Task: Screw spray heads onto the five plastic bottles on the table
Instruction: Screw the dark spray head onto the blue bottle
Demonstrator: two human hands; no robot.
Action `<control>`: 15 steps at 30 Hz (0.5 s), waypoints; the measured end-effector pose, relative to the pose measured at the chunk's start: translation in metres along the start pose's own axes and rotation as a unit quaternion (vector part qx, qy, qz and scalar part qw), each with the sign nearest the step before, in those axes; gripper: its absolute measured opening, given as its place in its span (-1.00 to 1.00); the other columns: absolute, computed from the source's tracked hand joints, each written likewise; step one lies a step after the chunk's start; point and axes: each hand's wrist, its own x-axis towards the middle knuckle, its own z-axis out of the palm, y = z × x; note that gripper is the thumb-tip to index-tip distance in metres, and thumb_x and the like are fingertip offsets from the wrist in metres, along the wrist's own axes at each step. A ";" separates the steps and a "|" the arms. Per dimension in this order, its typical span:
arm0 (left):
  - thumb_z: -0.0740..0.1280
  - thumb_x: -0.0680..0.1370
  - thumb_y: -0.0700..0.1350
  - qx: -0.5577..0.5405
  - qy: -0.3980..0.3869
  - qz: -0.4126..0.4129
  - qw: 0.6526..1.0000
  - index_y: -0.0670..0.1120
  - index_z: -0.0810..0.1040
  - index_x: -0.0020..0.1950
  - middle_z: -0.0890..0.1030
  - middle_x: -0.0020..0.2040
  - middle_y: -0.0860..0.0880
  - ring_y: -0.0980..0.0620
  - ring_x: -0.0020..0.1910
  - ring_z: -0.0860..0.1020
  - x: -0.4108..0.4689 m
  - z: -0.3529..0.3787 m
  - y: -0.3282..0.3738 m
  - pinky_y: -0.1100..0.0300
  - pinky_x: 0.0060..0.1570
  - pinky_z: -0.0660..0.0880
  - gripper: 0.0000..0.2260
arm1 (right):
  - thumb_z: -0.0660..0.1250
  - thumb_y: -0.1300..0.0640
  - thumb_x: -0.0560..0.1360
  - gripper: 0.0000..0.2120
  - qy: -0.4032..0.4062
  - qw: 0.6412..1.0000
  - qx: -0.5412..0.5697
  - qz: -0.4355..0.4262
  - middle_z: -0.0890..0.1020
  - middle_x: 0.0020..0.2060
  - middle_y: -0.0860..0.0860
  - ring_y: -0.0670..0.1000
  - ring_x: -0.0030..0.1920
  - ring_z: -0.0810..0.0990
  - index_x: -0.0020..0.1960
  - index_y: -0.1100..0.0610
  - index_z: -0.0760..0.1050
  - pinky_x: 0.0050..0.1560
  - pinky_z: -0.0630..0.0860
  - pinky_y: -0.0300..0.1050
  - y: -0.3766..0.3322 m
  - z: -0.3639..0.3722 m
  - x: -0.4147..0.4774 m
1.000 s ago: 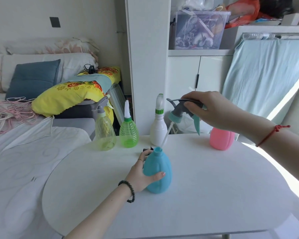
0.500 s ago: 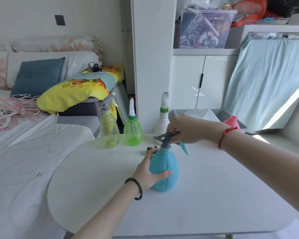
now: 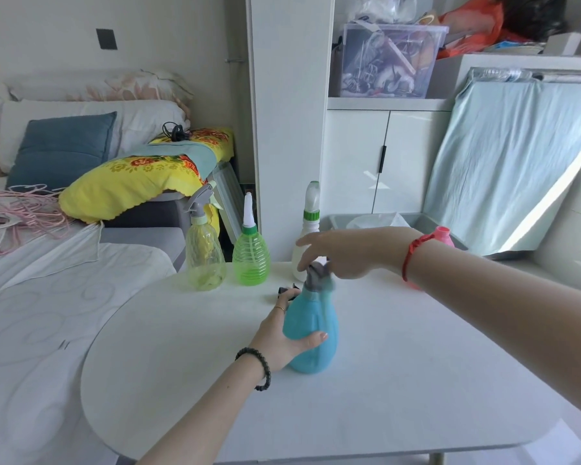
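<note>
The blue bottle (image 3: 311, 333) is being kept upright near the middle of the white table (image 3: 416, 380), gripped around its belly by the left hand (image 3: 282, 337). Its grey spray head (image 3: 317, 275) is being covered from above by the right hand (image 3: 346, 251); whether those blurred fingers are closed on it cannot be told. Behind, a yellow bottle (image 3: 204, 260), a green bottle (image 3: 251, 258), a white bottle (image 3: 307, 236) and a pink bottle (image 3: 443, 235) are being left standing.

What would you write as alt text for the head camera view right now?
A person's left hand steadies a blue bottle on a white table while the right hand works a grey spray head at its neck. Yellow, green, white and pink bottles stand behind.
</note>
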 end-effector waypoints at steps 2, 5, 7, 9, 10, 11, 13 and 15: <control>0.45 0.21 0.22 0.000 0.003 0.003 1.000 0.42 0.21 0.08 0.46 0.13 0.19 0.23 0.10 0.45 0.000 0.000 -0.001 0.32 -0.05 0.40 -0.43 | 0.26 0.11 0.51 -0.70 0.006 0.999 -0.050 -0.012 0.46 0.27 0.08 0.14 0.24 0.43 0.21 0.14 0.45 0.18 0.42 -0.04 -0.003 0.002 0.002; 0.45 0.21 0.20 -0.006 -0.001 0.007 1.000 0.41 0.21 0.10 0.46 0.17 0.16 0.16 0.15 0.46 0.000 0.001 -0.001 0.18 0.14 0.43 -0.42 | 0.21 -0.04 0.52 -0.67 0.061 0.995 -0.079 -0.007 0.48 -0.33 0.03 0.10 -0.22 0.49 -0.03 0.26 0.46 -0.37 0.40 -0.17 -0.004 0.008 0.010; 0.45 0.22 0.18 -0.003 -0.008 0.004 1.000 0.45 0.20 0.03 0.45 0.13 0.22 0.18 0.13 0.46 0.000 0.000 0.000 0.20 0.11 0.43 -0.46 | 0.20 0.05 0.54 -0.72 0.067 0.991 -0.117 -0.013 0.55 -0.23 0.08 0.06 -0.29 0.53 0.10 0.25 0.43 -0.32 0.48 -0.15 -0.003 0.013 0.017; 0.45 0.23 0.17 -0.002 -0.008 0.007 1.000 0.46 0.20 0.01 0.43 0.11 0.28 0.24 0.11 0.45 0.000 0.000 0.001 0.29 0.03 0.41 -0.47 | 0.17 0.21 0.54 -0.63 0.078 0.982 -0.171 -0.016 0.53 0.08 0.15 0.08 -0.10 0.56 0.33 0.15 0.27 -0.13 0.50 -0.09 0.001 0.013 0.018; 0.45 0.23 0.18 -0.002 -0.006 0.011 1.000 0.48 0.20 -0.01 0.42 0.10 0.30 0.29 0.09 0.44 0.000 0.000 0.001 0.34 -0.01 0.40 -0.48 | 0.14 0.25 0.54 -0.53 0.106 0.983 -0.148 -0.016 0.48 0.20 0.14 0.11 0.02 0.54 0.41 0.05 0.17 -0.10 0.48 -0.06 0.005 0.013 0.015; 0.44 0.23 0.18 -0.001 -0.005 0.013 1.000 0.49 0.19 -0.02 0.42 0.10 0.31 0.31 0.08 0.43 0.000 0.000 0.001 0.37 -0.03 0.38 -0.49 | 0.13 0.28 0.53 -0.46 0.123 0.983 -0.136 -0.024 0.41 0.31 0.11 0.13 0.15 0.49 0.44 -0.06 0.12 -0.04 0.49 -0.02 0.010 0.012 0.013; 0.44 0.23 0.18 -0.002 -0.004 0.013 1.000 0.51 0.19 -0.04 0.41 0.12 0.29 0.27 0.10 0.44 0.000 0.000 0.002 0.36 -0.01 0.38 -0.49 | 0.23 0.24 0.51 -0.50 0.128 0.977 -0.156 -0.062 0.25 0.45 0.02 0.10 0.39 0.30 0.37 -0.11 0.25 0.22 0.41 0.05 0.016 0.007 0.010; 0.46 0.25 0.15 -0.007 -0.004 0.012 1.000 0.53 0.19 -0.06 0.43 0.12 0.27 0.24 0.13 0.45 0.000 0.000 0.001 0.34 0.01 0.39 -0.49 | 0.29 0.03 0.49 -0.69 0.115 0.971 -0.191 -0.083 0.34 0.40 0.00 0.07 0.41 0.27 0.23 -0.03 0.44 0.28 0.33 0.03 0.019 0.009 0.012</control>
